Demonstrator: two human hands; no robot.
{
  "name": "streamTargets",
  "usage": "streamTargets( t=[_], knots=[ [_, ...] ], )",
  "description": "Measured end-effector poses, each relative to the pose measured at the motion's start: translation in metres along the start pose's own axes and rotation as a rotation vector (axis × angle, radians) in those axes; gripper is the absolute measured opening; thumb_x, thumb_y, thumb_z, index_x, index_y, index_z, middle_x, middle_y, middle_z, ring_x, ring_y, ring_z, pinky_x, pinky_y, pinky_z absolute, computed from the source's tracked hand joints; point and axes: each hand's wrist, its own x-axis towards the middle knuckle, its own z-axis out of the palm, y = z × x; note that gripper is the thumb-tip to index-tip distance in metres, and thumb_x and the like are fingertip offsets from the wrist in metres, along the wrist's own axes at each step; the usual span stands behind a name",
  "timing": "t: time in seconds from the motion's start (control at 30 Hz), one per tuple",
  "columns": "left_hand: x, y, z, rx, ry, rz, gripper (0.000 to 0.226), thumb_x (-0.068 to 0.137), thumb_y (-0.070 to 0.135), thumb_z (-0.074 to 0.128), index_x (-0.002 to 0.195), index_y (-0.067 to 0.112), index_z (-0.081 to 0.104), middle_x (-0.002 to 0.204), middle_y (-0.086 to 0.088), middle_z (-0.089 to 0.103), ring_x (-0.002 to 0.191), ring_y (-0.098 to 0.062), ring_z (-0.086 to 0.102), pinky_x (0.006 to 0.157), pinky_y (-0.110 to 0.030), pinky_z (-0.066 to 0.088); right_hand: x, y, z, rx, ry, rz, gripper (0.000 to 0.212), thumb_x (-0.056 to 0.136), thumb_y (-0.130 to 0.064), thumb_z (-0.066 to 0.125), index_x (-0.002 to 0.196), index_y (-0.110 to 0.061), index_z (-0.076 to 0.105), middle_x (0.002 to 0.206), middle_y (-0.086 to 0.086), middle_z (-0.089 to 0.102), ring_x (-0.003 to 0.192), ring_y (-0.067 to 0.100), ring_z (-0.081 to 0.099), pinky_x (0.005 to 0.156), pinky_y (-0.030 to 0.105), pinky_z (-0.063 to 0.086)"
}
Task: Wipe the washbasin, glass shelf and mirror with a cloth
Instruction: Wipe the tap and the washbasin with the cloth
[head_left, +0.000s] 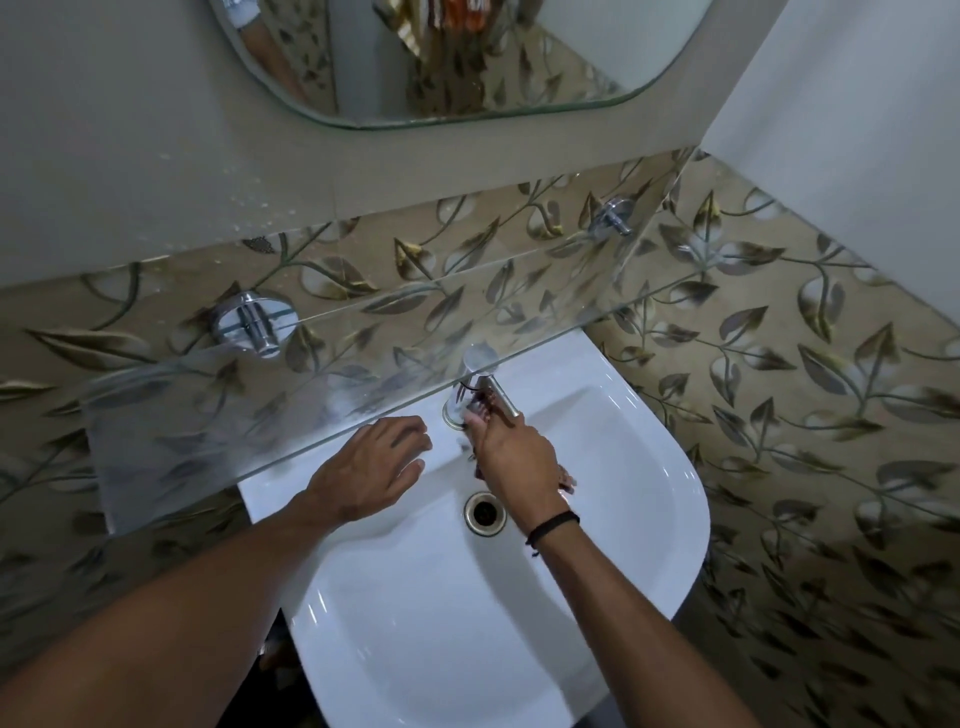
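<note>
A white washbasin (623, 467) is fixed to the wall below me, with a metal drain (485, 513) in its bowl. A clear glass shelf (363, 358) runs across above its back edge, and a rounded mirror (467, 62) hangs higher on the wall. My left hand (371, 467) rests flat with fingers spread on the basin's back ledge, just under the shelf's front edge. My right hand (511, 452) reaches to the chrome tap (480, 387) and its fingers touch the spout. No cloth is visible in either hand.
Two chrome brackets (254, 322) (613, 215) hold the shelf against leaf-patterned tiles (779, 364). A plain wall (857, 130) closes in on the right. Water drops dot the wall (249, 208) left of the mirror. A black band (550, 525) circles my right wrist.
</note>
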Motion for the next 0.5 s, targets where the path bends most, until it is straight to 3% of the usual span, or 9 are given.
streamTargets(
  t=[0.07,0.17,0.3,0.37,0.4,0.47,0.5],
  knots=[
    [0.0,0.0,0.001,-0.004,0.0,-0.006,0.022,0.101,0.035,0.048,0.118,0.026,0.058,0.132,0.008,0.05,0.121,-0.014,0.048,0.098,-0.027,0.034,-0.014,-0.012,0.014,-0.18,0.128,0.069,0.028,0.092,-0.04,0.069,0.091,-0.012,0.064,0.076,0.012,0.061,0.057,0.03,0.058,0.053,0.033,0.042],
    [0.001,0.0,0.001,0.004,0.007,0.01,0.022,0.1,0.033,0.049,0.117,0.024,0.059,0.13,0.005,0.052,0.118,-0.015,0.049,0.097,-0.025,0.033,-0.013,-0.012,0.027,-0.323,0.268,0.062,0.029,0.092,-0.042,0.068,0.088,-0.014,0.062,0.072,0.01,0.06,0.055,0.027,0.056,0.053,0.032,0.043],
    [0.002,0.0,0.002,-0.002,0.008,0.014,0.024,0.1,0.035,0.047,0.118,0.025,0.059,0.131,0.006,0.051,0.12,-0.014,0.048,0.097,-0.027,0.034,-0.003,-0.002,0.017,-0.283,0.293,-0.029,0.031,0.09,-0.043,0.07,0.082,-0.014,0.063,0.067,0.01,0.063,0.049,0.029,0.058,0.048,0.03,0.04],
    [0.001,0.001,0.002,-0.007,0.002,0.004,0.025,0.1,0.036,0.046,0.119,0.026,0.058,0.132,0.007,0.049,0.121,-0.014,0.047,0.096,-0.029,0.037,0.004,0.003,0.005,-0.092,0.136,-0.051,0.04,0.101,-0.048,0.051,0.098,-0.011,0.065,0.085,0.014,0.068,0.069,0.036,0.065,0.058,0.035,0.042],
    [0.001,0.001,0.002,-0.005,0.0,0.005,0.025,0.1,0.036,0.045,0.119,0.027,0.057,0.132,0.008,0.049,0.121,-0.014,0.047,0.096,-0.03,0.038,0.01,0.006,-0.006,0.08,-0.028,-0.013,0.046,0.104,-0.052,0.04,0.11,-0.012,0.063,0.095,0.013,0.067,0.082,0.036,0.064,0.067,0.037,0.042],
    [0.001,0.001,0.001,0.003,-0.001,0.011,0.025,0.1,0.036,0.044,0.118,0.026,0.057,0.131,0.008,0.049,0.12,-0.015,0.048,0.095,-0.031,0.038,0.019,0.013,-0.024,0.448,-0.312,0.101,0.051,0.101,-0.061,0.037,0.118,-0.018,0.06,0.09,0.003,0.061,0.083,0.027,0.057,0.071,0.036,0.041],
    [0.002,0.001,0.0,0.005,-0.002,0.014,0.025,0.1,0.037,0.043,0.118,0.026,0.057,0.131,0.008,0.049,0.119,-0.015,0.049,0.095,-0.031,0.038,0.021,0.016,-0.03,0.6,-0.363,0.133,0.051,0.099,-0.063,0.04,0.113,-0.019,0.062,0.083,-0.002,0.06,0.077,0.021,0.055,0.069,0.034,0.041]
  ],
)
